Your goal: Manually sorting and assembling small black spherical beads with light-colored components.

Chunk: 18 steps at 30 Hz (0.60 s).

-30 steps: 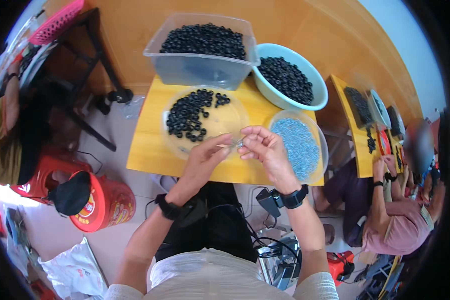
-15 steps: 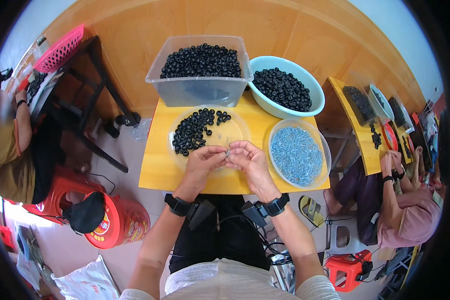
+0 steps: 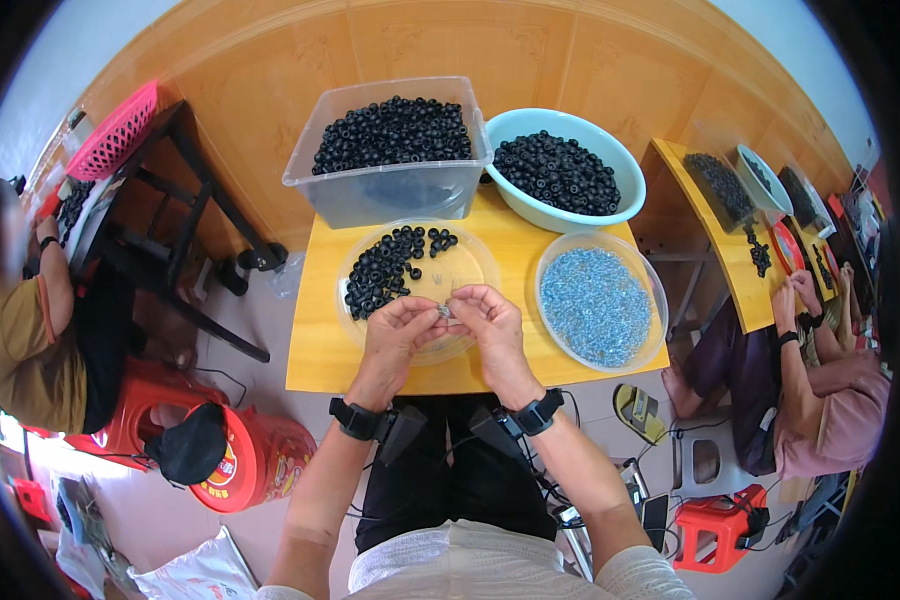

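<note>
Head view, only one. Small yellow table (image 3: 315,360), person seated at its near edge, both forearms coming in from below, black wristbands on each.

Left hand (image 3: 395,335) and right hand (image 3: 488,325) meet over the near rim of the clear round dish (image 3: 475,262). Fingertips of both pinch a small metal part (image 3: 444,311) between them; too small to tell the exact kind, looks like a silver screw or similar. Both hands are closed in a pinch on it, thumbs and forefingers nearly touching each other.

Containers:
- The clear round dish, centre of table: black rubber rings (image 3: 385,268) piled in its far-left part, right half mostly bare with a few tiny metal bits.
- Clear round bowl (image 3: 656,322), right of the dish, just beside it: a layer of small silvery-blue screws (image 3: 595,305).
- Clear rectangular plastic tub (image 3: 370,195), far-left of table: heaped with black rings (image 3: 395,130).
- Light blue round basin (image 3: 560,215), far right, touching the tub's corner: also full of black rings (image 3: 555,170).

Around: wooden wall panelling (image 3: 530,50) behind the table. Left, another person in an olive shirt (image 3: 15,355) at a dark table with a pink basket (image 3: 115,130). A red stool (image 3: 150,400) and a red drum (image 3: 260,460) on the floor near-left. Right, a second yellow table (image 3: 735,275) with more tubs of black parts, another person in a pink top (image 3: 840,425) working there, a small red stool (image 3: 715,525) near them.
</note>
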### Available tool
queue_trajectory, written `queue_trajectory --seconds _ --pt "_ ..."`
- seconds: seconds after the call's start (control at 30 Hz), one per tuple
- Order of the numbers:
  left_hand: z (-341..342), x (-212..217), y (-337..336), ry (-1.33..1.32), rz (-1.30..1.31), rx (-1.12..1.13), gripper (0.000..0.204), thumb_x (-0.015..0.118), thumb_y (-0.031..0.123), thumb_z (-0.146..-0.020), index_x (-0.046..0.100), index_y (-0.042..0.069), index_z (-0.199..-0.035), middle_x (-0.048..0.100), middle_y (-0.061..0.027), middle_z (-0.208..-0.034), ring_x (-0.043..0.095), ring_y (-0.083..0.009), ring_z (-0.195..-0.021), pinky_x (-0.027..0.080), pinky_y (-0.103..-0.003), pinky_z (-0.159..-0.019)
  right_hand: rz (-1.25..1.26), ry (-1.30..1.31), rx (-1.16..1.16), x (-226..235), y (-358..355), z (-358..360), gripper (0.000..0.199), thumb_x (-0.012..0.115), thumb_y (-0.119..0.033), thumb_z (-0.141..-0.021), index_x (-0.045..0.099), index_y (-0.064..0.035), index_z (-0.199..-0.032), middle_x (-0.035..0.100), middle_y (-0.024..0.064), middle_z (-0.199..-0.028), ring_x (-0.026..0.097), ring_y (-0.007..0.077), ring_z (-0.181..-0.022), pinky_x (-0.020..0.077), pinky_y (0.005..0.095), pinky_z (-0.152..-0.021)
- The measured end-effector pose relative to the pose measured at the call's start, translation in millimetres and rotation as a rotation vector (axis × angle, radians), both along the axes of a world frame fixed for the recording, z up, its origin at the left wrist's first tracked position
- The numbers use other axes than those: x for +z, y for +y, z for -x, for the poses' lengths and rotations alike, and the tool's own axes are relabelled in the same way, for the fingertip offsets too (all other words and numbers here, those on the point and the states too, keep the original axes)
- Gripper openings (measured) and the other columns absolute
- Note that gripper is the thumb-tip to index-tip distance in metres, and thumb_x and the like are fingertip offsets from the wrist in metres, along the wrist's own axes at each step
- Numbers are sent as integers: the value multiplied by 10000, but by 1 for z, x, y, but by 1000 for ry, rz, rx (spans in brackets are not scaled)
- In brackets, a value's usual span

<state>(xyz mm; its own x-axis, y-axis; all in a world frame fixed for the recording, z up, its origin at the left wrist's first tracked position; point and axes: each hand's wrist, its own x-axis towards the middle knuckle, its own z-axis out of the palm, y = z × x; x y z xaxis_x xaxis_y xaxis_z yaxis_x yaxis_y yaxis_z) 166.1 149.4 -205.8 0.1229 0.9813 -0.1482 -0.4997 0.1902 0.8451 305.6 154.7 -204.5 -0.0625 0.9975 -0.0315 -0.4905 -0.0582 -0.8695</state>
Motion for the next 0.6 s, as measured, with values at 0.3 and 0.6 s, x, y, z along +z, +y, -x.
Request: queue_trajectory --seconds 0.3,0.6 --pt "-3 -8 3 38 -90 86 121 591 5 -825 556 9 -941 610 -55 -879 608 -119 -771 517 -240 -704 -73 -36 33 -7 -1 2 157 625 -32 -806 600 19 -952 618 47 -841 592 87 -737 483 206 -647" --pt "-11 -5 3 101 -173 77 128 582 -2 -828 542 2 -950 603 -59 -876 594 -110 -782 507 -229 -703 -309 -455 -126 -20 0 4 179 595 26 -793 578 33 -971 598 94 -811 596 151 -702 495 261 -624"
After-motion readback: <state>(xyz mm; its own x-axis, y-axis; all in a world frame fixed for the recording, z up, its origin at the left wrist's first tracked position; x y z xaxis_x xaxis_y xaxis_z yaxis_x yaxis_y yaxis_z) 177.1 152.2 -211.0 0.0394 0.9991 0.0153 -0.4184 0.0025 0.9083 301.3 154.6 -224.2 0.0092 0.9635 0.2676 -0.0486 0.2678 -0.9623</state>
